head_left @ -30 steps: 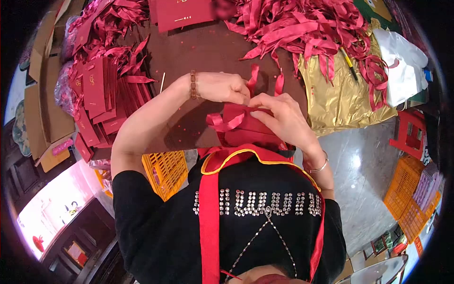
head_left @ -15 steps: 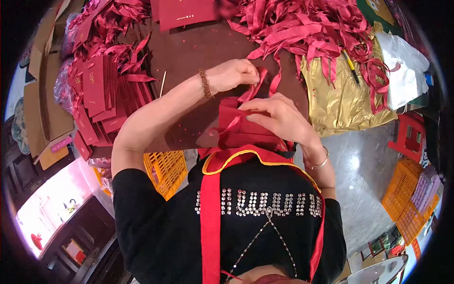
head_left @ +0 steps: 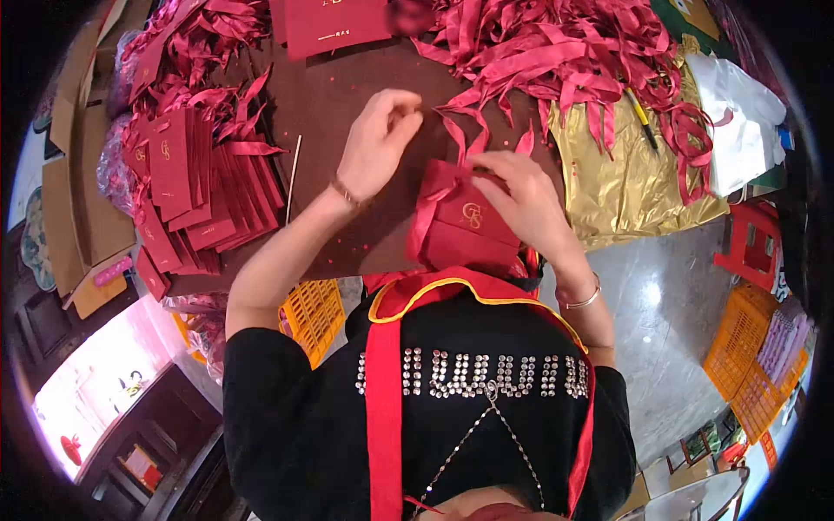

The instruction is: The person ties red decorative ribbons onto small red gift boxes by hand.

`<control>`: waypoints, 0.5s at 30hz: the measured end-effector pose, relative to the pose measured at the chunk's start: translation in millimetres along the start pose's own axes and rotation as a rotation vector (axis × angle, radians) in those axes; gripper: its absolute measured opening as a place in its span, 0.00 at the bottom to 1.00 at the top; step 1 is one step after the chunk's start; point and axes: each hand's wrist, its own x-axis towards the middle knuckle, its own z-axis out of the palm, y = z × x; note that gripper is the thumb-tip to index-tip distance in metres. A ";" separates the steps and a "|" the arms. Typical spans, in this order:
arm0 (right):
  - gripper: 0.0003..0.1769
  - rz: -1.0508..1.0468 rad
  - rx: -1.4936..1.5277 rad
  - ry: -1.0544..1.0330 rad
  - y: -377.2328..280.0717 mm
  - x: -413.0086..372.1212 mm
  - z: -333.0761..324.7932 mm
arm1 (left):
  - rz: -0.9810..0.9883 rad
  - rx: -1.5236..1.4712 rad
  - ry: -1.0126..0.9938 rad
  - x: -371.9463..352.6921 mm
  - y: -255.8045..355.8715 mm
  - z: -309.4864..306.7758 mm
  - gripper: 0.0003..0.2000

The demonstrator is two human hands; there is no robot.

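Note:
My left hand (head_left: 378, 143), with a beaded bracelet at the wrist, is above the brown tabletop, its fingers curled towards the thumb. Whatever it pinches is too small to make out. The pointed end of a red ribbon (head_left: 453, 113) lies just right of its fingertips. A small red paper bag (head_left: 473, 217) with a gold logo stands at the table's near edge, tilted, with ribbon at its top and down its left side. My right hand (head_left: 526, 195) grips the bag's top edge and ribbon between thumb and fingers.
Stacked red bags (head_left: 178, 174) with ribbons lie at the left. A large heap of red ribbons (head_left: 565, 61) covers the back right, beside gold plastic (head_left: 599, 191) and a yellow pen (head_left: 643, 122). More red bags (head_left: 339, 30) lie at the back. A thin stick (head_left: 294, 178) lies left of centre.
My left hand has moved left, away from the ribbon near the bag. The bag has turned so that its gold logo shows, and my right hand remains at its top.

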 end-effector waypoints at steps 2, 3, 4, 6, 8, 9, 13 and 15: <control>0.11 0.013 -0.064 0.063 3.5 -4.5 -7.1 | 0.196 0.305 -0.083 -24.9 18.1 1.2 0.13; 0.11 0.016 -0.128 0.118 4.9 -6.7 -11.3 | 0.155 0.447 -0.189 -39.7 33.3 2.6 0.14; 0.11 0.068 -0.126 0.130 2.6 -10.6 -14.9 | 0.296 0.653 -0.155 -50.1 30.9 8.6 0.13; 0.10 0.107 -0.093 0.117 -4.1 -17.8 -16.0 | 0.417 0.783 -0.108 -62.1 18.2 19.8 0.11; 0.10 0.144 -0.061 0.108 -12.3 -25.7 -12.3 | 0.481 0.809 -0.085 -68.5 9.4 23.2 0.10; 0.10 0.207 0.119 0.046 -17.3 -29.7 -6.5 | 0.443 0.763 -0.123 -71.8 10.4 23.0 0.10; 0.16 0.660 0.882 -0.255 -27.3 -39.3 5.1 | 0.441 0.655 -0.112 -85.6 24.9 27.2 0.09; 0.18 0.734 0.993 -0.236 -27.8 -39.0 11.4 | 0.513 0.625 -0.095 -88.1 20.7 29.6 0.08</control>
